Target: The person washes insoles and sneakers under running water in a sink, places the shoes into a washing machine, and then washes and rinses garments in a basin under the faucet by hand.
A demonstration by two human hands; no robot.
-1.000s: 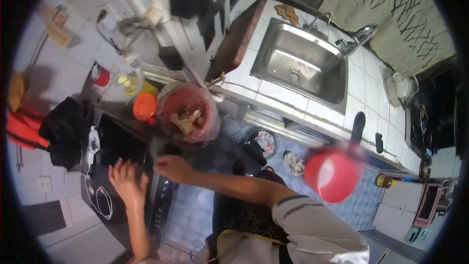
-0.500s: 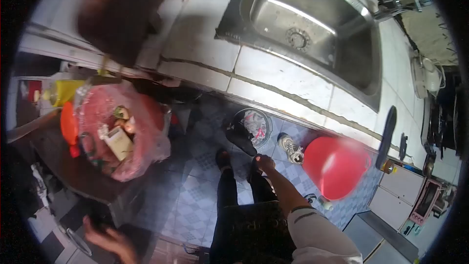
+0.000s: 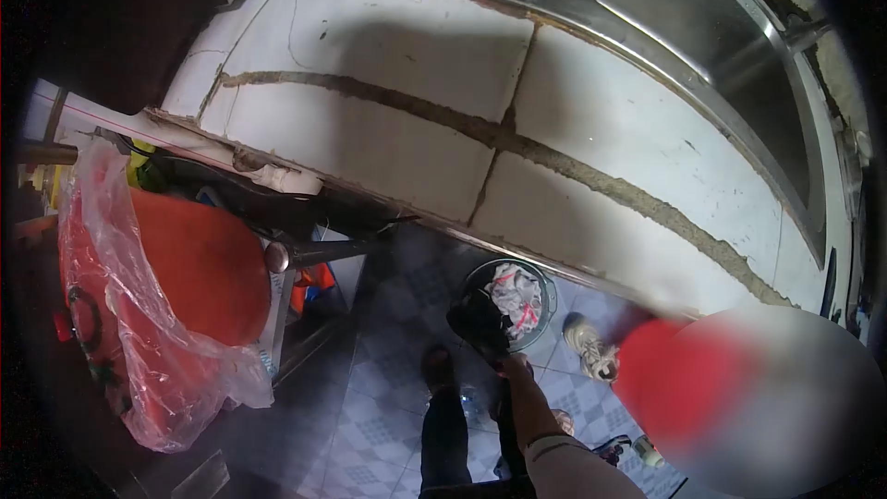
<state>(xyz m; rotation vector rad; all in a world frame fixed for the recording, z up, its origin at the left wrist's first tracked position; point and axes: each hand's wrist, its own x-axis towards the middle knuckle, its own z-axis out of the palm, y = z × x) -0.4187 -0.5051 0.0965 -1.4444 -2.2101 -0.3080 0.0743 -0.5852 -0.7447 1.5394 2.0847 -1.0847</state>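
Observation:
Low in the middle, my right hand (image 3: 513,368) reaches down and is closed on the end of a black item (image 3: 479,322), whose exact kind I cannot make out. This item lies against the near left side of a round bucket (image 3: 552,300) on the floor, covering part of it. Inside the bucket are crumpled white and pink pieces (image 3: 517,294), cloth or plastic. My left hand is out of view.
A tiled counter (image 3: 407,143) with a steel sink (image 3: 684,9) runs above. Near the bucket are a shoe (image 3: 591,348) and a red tub (image 3: 661,365). Clear plastic (image 3: 152,314) partly covers a red-orange container (image 3: 199,263) at left. A large blur hides the lower right.
The view has come closer to the counter, and the bucket sits lower in it. My left hand has left the picture. My right hand still holds the black item by the bucket.

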